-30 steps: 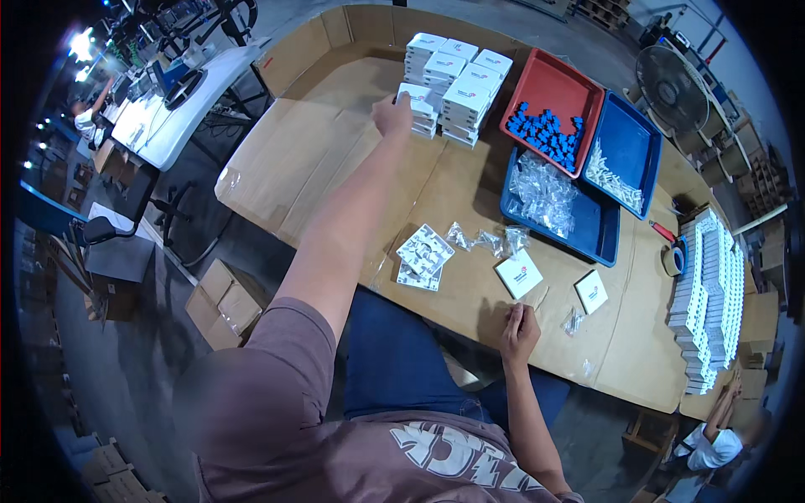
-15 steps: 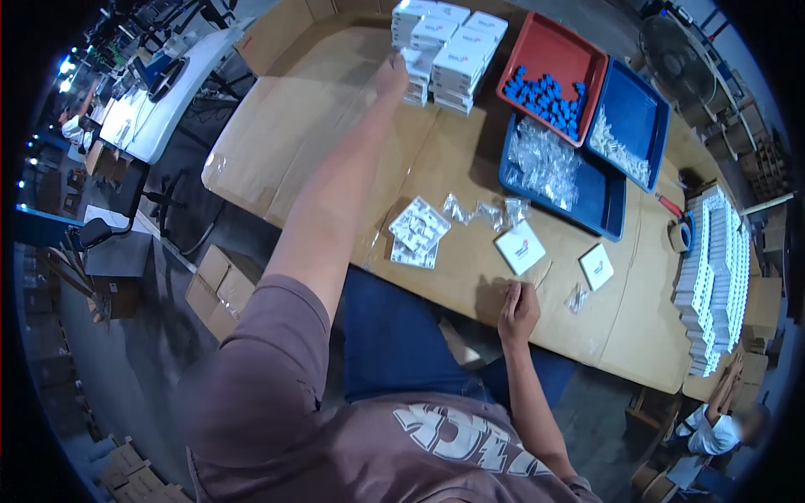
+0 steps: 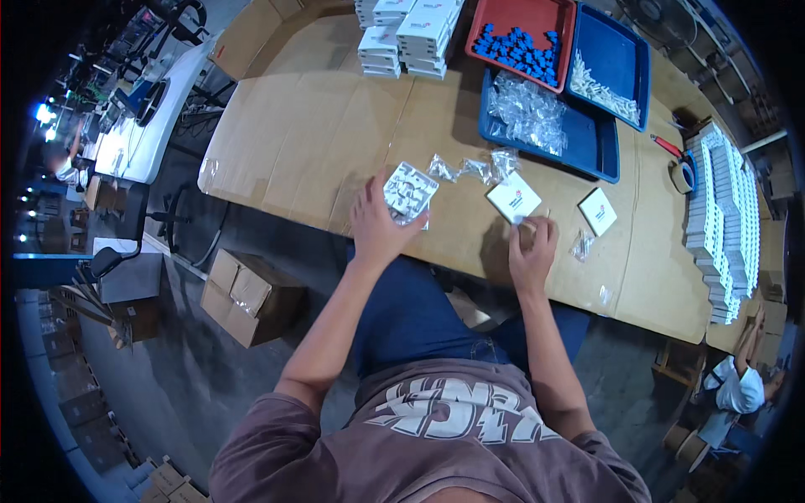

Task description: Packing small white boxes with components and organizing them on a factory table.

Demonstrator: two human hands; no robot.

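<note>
White and open-faced, the upper square piece (image 3: 409,186) lies by the near edge of the bench (image 3: 285,159), left of its middle, over a lower square piece (image 3: 422,224) that shows only as a sliver beneath it. To handle it well, I would keep the fingers on the outer walls and out of the moulded recesses, and keep it level, since the two look offset and could slip apart. A light pinch on opposite edges would probably serve better than pressing down on the face.

The left hand (image 3: 380,226) is half spread, its fingers along the left side of the upper piece and its thumb reaching across the near side. Contact looks likely, but I cannot tell whether it grips or merely rests there.

The right hand (image 3: 534,250) is loosely curled, with a gap between thumb and forefinger and nothing visible in it. Its fingertips are at the near corner of a closed white box (image 3: 513,198); whether they touch it is too fine to tell. Small clear bags (image 3: 475,171) lie between the two hands' pieces, farther from the near edge. Toward the bench's right end are a second white box (image 3: 597,211) and a single clear bag (image 3: 582,245).
</note>
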